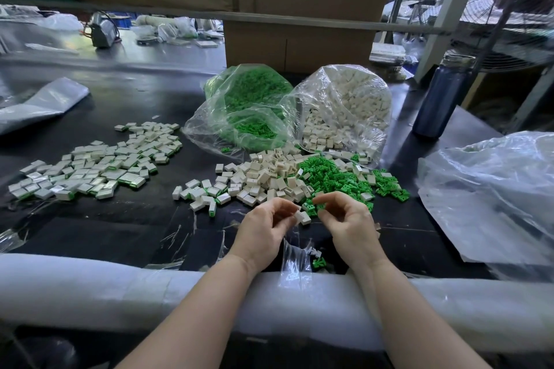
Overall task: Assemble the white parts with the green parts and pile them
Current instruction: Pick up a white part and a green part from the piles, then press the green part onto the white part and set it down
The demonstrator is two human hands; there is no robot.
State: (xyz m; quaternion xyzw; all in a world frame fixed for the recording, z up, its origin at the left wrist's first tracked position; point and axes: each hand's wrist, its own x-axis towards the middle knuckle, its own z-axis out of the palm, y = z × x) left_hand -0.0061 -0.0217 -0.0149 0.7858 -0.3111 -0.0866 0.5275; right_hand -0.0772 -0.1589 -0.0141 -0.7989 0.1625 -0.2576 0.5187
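White parts lie heaped mid-table, loose green parts just to their right. The left hand pinches a white piece; the right hand pinches a green piece. Assembled pieces are piled far left.

Black table bearing white parts, green parts

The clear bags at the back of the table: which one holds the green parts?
The left bag holds the green parts. The right bag, touching it, holds white parts. Both lie open toward the person.
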